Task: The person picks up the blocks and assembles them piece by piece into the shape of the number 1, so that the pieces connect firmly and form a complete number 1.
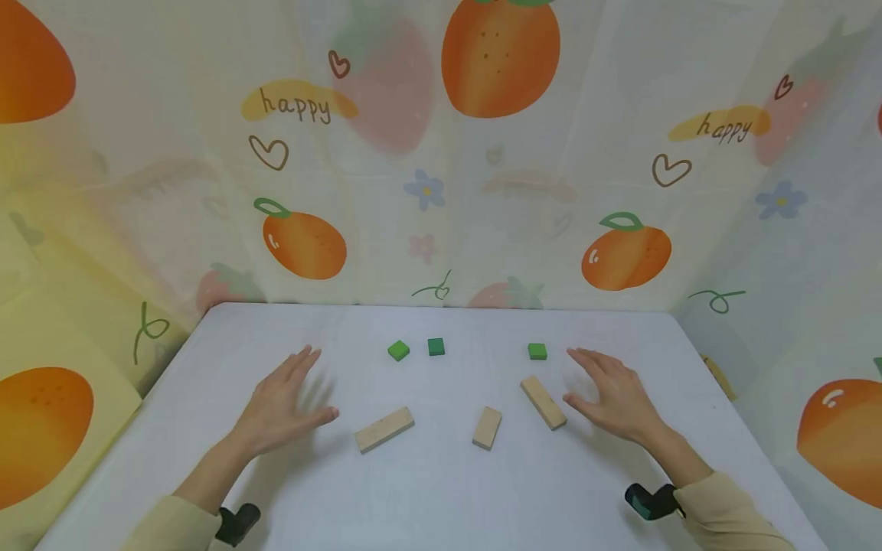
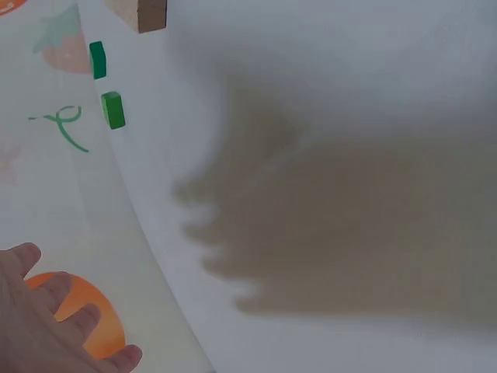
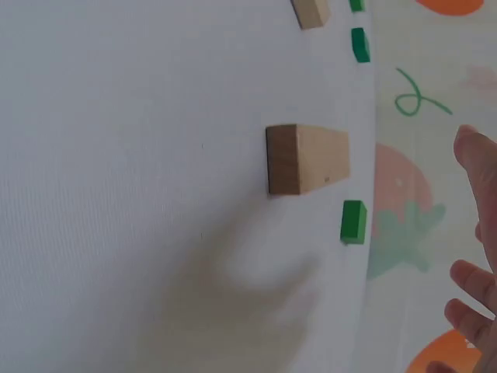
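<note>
In the head view my left hand [image 1: 276,409] hovers over the left side of the table, fingers straight and thumb apart, holding nothing. A long wooden block [image 1: 384,430] lies just right of its thumb. My right hand [image 1: 613,394] is held likewise over the right side, empty, beside another long wooden block [image 1: 543,402]. Between the two lies a shorter wooden block [image 1: 487,428]. Farther back sit a light green block [image 1: 398,350], a dark green block [image 1: 436,347] and another light green block [image 1: 537,351], the last near my right fingertips.
The white table [image 1: 427,505] ends at a back edge against a fruit-printed curtain [image 1: 482,191], which also hangs along both sides. Dark wrist straps [image 1: 237,523] sit at my sleeve cuffs. Shadows of both hands fall on the tabletop.
</note>
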Demonstrator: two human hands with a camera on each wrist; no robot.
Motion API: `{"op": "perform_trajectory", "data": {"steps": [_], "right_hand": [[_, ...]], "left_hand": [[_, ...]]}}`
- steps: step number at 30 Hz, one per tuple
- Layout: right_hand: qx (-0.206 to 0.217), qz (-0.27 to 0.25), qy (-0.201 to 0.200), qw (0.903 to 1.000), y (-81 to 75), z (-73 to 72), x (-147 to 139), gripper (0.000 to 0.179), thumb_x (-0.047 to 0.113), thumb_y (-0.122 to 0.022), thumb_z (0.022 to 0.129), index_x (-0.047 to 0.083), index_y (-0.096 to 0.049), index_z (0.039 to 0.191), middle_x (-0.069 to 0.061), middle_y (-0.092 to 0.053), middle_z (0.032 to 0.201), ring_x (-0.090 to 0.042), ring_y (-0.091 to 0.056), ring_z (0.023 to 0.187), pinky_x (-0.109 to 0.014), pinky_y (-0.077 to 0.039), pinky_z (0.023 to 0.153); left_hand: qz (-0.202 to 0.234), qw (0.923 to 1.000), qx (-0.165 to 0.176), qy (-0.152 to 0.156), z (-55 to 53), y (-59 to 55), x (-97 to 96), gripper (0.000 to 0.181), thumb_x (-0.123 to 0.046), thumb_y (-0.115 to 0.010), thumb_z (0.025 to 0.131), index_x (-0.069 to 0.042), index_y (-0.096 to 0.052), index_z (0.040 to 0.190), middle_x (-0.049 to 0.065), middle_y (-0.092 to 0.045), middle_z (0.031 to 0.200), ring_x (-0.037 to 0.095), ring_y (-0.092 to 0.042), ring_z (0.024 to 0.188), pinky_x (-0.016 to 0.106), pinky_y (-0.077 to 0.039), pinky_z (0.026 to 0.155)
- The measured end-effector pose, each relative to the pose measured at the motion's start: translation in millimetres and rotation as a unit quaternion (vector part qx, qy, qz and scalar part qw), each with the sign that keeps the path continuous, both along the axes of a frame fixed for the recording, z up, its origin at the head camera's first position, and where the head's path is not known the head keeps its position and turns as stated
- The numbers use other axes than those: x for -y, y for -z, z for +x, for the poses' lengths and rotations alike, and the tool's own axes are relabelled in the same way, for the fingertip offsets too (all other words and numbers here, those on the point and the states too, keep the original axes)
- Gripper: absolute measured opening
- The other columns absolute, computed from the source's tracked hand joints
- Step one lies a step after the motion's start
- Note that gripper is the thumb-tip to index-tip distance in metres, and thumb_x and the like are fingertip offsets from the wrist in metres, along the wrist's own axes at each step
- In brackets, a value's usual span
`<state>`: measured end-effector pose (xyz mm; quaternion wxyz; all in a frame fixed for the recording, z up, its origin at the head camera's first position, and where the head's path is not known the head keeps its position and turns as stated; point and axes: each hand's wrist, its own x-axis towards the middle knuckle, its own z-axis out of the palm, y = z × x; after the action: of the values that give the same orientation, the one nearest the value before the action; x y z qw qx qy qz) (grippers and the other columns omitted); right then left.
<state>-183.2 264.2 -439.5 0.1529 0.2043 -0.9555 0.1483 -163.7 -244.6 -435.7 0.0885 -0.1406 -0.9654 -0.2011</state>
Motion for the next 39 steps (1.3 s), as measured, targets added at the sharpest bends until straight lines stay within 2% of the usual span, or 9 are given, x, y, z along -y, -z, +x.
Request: {"op": "perform_trajectory", "data": {"steps": [10,15,24,31,35,39], "right_hand": [[-0.008,-0.025,-0.020,0.9995,6.4,0.4,13.3,0.063,0.032,-0.072,0.075,0.009,-0.050,0.129,-0.013,-0.055,0.123,-0.036,-0.051,0.109,-0.057,-0.041,0.079],[-0.014,-0.034,-0.032,0.9988,10.0,1.5,19.4,0.062,0.030,-0.074,0.074,0.008,-0.052,0.127,-0.013,-0.057,0.120,-0.035,-0.053,0.106,-0.055,-0.043,0.077],[-0.008,-0.039,-0.047,0.9981,15.1,4.5,28.9,0.060,0.029,-0.074,0.074,0.008,-0.053,0.126,-0.013,-0.059,0.117,-0.032,-0.055,0.103,-0.052,-0.045,0.077],[-0.012,-0.043,-0.067,0.9968,19.7,7.3,36.1,0.059,0.031,-0.074,0.073,0.007,-0.056,0.124,-0.011,-0.061,0.113,-0.031,-0.056,0.099,-0.050,-0.046,0.075],[-0.009,-0.042,-0.081,0.9957,21.0,8.9,42.2,0.059,0.032,-0.074,0.073,0.008,-0.056,0.123,-0.010,-0.061,0.112,-0.030,-0.056,0.099,-0.048,-0.046,0.073],[0.000,-0.052,-0.084,0.9951,22.5,9.7,47.5,0.059,0.032,-0.074,0.073,0.008,-0.055,0.124,-0.011,-0.060,0.113,-0.029,-0.056,0.101,-0.048,-0.045,0.076]], "left_hand": [[0.058,0.9975,0.040,0.008,5.1,8.0,-8.0,0.093,-0.054,-0.071,0.071,-0.014,-0.029,0.144,0.014,-0.030,0.147,0.039,-0.031,0.129,0.064,-0.028,0.094],[0.074,0.9964,0.038,0.018,7.2,14.0,-13.2,0.092,-0.051,-0.075,0.068,-0.012,-0.034,0.141,0.013,-0.036,0.143,0.038,-0.035,0.127,0.062,-0.028,0.095],[0.093,0.9944,0.039,0.033,9.6,27.6,-24.6,0.091,-0.040,-0.082,0.062,-0.010,-0.039,0.137,0.012,-0.044,0.135,0.036,-0.042,0.120,0.055,-0.036,0.094],[0.071,0.9960,0.036,0.040,11.9,34.2,-35.0,0.089,-0.035,-0.085,0.057,-0.010,-0.045,0.133,0.011,-0.050,0.127,0.033,-0.048,0.113,0.051,-0.041,0.091],[0.060,0.9962,0.040,0.048,14.4,32.0,-39.8,0.087,-0.036,-0.085,0.056,-0.008,-0.048,0.130,0.010,-0.053,0.123,0.029,-0.052,0.107,0.047,-0.044,0.087],[0.053,0.9954,0.058,0.055,15.7,29.8,-42.5,0.086,-0.036,-0.086,0.055,-0.008,-0.049,0.128,0.007,-0.056,0.117,0.023,-0.054,0.099,0.041,-0.046,0.081]]}}
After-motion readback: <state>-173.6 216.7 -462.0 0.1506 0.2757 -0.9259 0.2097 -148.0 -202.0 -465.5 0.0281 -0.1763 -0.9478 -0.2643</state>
